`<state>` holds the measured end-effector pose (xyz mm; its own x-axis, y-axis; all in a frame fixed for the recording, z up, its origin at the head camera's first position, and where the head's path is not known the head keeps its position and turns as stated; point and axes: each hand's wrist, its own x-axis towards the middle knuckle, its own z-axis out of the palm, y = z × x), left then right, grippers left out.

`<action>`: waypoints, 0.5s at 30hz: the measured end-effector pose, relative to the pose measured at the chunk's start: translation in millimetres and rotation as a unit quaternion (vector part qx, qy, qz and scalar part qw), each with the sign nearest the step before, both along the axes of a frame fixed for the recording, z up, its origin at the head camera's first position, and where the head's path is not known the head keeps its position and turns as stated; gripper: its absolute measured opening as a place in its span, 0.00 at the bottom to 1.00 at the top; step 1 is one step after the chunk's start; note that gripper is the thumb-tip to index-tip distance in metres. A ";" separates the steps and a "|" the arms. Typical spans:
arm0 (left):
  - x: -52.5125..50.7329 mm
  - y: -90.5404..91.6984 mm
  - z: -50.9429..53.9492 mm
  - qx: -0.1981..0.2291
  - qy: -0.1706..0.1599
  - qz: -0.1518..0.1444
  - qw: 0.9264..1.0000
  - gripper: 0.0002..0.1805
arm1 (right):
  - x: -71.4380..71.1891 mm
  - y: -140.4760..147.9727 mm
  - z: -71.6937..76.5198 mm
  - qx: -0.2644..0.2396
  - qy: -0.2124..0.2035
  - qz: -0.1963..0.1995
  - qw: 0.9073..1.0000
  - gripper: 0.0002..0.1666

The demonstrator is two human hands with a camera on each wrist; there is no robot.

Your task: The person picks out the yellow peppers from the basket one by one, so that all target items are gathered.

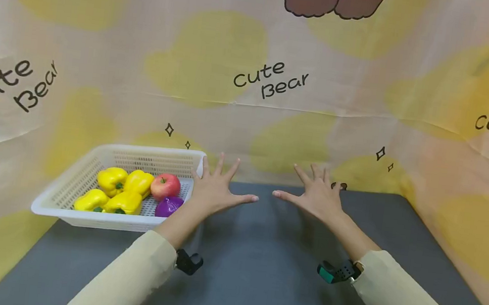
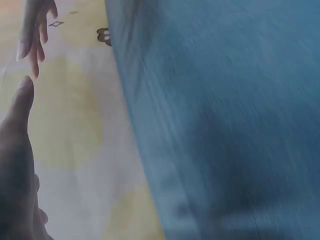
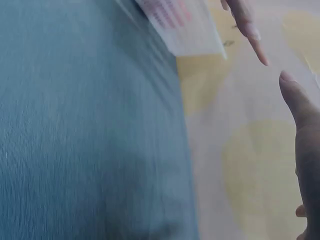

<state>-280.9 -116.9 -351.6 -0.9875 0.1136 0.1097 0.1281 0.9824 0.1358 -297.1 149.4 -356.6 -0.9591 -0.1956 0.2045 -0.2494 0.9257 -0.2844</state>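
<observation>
Both hands are raised above the table with fingers spread and nothing held. In the head view the left hand (image 1: 212, 189) is at the right end of a white basket (image 1: 50, 205), overlapping its edge; whether it touches cannot be told. The right hand (image 1: 319, 198) is further right, its thumb pointing toward the left thumb across a gap. Inside the basket lie several yellow peppers (image 1: 112, 179), a red apple (image 1: 165, 186) and a purple onion-like item (image 1: 168, 207). Each wrist view shows its own hand (image 2: 17, 165) (image 3: 307, 150) at the edge, the other hand's fingers beyond.
A dark grey-blue table (image 1: 255, 286) extends under both arms. Behind and beside it hangs a patterned cloth (image 1: 219, 58) with yellow blotches and lettering. A dark strap is on the left wrist (image 1: 188, 262), another on the right (image 1: 337, 272).
</observation>
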 end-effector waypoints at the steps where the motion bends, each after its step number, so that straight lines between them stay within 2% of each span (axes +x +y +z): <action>1: 3.3 -5.6 1.6 0.000 0.001 -0.001 1.000 0.61 | 0.4 -2.9 -0.4 -0.005 0.001 0.002 1.000 0.61; 5: 19.6 -32.1 6.8 0.001 0.009 -0.003 1.000 0.59 | 2.5 -17.3 -1.1 -0.026 0.010 0.019 0.999 0.59; 9: 37.7 -63.6 10.8 0.010 0.031 -0.002 0.999 0.57 | 5.4 -34.4 -1.0 -0.052 0.038 0.038 0.997 0.57; 15: 58.3 -119.9 13.2 0.024 0.068 0.021 0.997 0.51 | 11.6 -64.3 -1.1 -0.145 0.055 0.052 0.987 0.53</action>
<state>-222.6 -236.8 -338.4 -0.9671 0.0635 0.2462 0.1067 0.9802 0.1666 -285.5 85.2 -357.7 -0.9056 -0.2102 0.3684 -0.3835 0.7769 -0.4994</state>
